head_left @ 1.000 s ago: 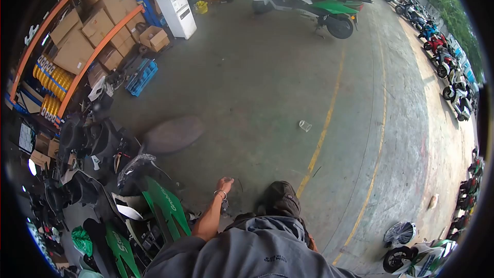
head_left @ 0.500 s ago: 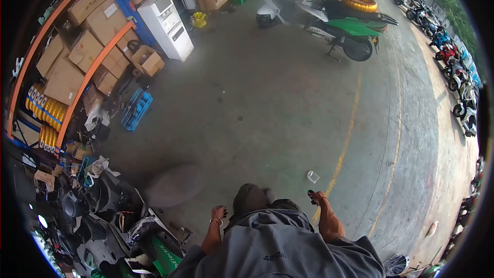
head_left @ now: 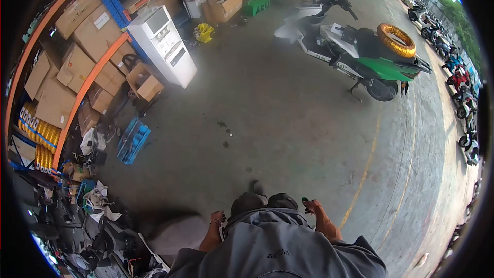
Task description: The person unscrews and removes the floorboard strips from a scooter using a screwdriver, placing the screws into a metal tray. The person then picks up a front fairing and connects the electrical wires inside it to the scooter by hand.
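Observation:
My left hand (head_left: 218, 217) hangs beside my left thigh with its fingers curled in. I see nothing sticking out of it, and a bracelet circles the wrist. Out to the right of my legs, my right hand (head_left: 311, 206) is closed around a small dark thing (head_left: 304, 201) too small to name. Neither hand touches anything else around me. Ahead and to the right stands a green, white and black scooter (head_left: 370, 62), with a ring-shaped bundle in gold wrapping (head_left: 397, 40) on its rear seat.
On the left is an orange and blue rack with cardboard boxes (head_left: 54, 104). A tall white cabinet (head_left: 163, 46) and a blue crate (head_left: 133, 141) stand near it. Scooter parts (head_left: 110, 242) pile up at lower left. Parked scooters (head_left: 465, 103) line the far right.
I have moved forward over the floor. The scooter, cabinet and blue crate appear lower and closer. The clear container near my right hand has left the view. Both hands stay at my sides.

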Tool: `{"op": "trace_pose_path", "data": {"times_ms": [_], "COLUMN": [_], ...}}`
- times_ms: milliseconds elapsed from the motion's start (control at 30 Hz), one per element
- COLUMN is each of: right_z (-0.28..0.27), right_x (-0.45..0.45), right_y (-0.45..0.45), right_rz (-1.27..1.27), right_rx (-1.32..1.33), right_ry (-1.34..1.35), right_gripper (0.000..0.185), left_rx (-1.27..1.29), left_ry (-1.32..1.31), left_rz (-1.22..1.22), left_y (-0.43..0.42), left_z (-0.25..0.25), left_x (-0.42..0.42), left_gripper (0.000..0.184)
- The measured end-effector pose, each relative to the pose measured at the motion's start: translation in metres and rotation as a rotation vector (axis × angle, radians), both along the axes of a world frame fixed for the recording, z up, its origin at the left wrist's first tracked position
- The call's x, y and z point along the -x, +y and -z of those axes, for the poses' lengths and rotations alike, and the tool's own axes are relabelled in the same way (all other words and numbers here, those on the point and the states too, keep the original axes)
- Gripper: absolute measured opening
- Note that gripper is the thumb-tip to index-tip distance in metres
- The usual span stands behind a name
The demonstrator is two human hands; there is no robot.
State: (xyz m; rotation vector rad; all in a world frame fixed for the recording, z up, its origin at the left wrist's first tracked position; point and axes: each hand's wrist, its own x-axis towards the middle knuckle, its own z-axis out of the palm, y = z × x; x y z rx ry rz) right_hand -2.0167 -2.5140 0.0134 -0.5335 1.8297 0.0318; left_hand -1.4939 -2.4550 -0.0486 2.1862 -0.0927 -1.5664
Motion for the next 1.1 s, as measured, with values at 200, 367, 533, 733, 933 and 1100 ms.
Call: {"op": "trace_pose_path", "data": {"times_ms": [200, 367, 533, 733, 933, 1100], "right_z": [0.029, 0.037, 0.063, -0.030, -0.059, 0.013], "right_x": [0.002, -0.011, 0.011, 0.041, 0.048, 0.016], "right_y": [-0.064, -0.237, -0.457, -0.759, -0.959, -1.023], "right_rz": [-0.162, -0.090, -0.074, 0.239, 0.339, 0.397], "right_rx": [-0.170, -0.173, -0.076, 0.315, 0.467, 0.078], "right_ry": [0.038, 0.035, 0.050, 0.005, 0.079, 0.117], "right_gripper": [0.038, 0.037, 0.036, 0.036, 0.038, 0.033], "left_rx": [0.143, 0.268, 0.016, 0.190, 0.106, 0.062], "left_ry": [-0.141, -0.353, -0.085, -0.038, -0.004, -0.013], "left_rz": [0.279, 0.446, 0.344, 0.193, 0.221, 0.205], "left_y": [-0.266, -0.453, -0.581, -0.735, -0.880, -1.008], "left_z": [-0.046, 0.009, -0.012, -0.043, -0.040, -0.008], "left_x": [-0.009, -0.011, 0.012, 0.020, 0.015, -0.015], "left_gripper": [0.029, 0.029, 0.037, 0.035, 0.043, 0.043]}}
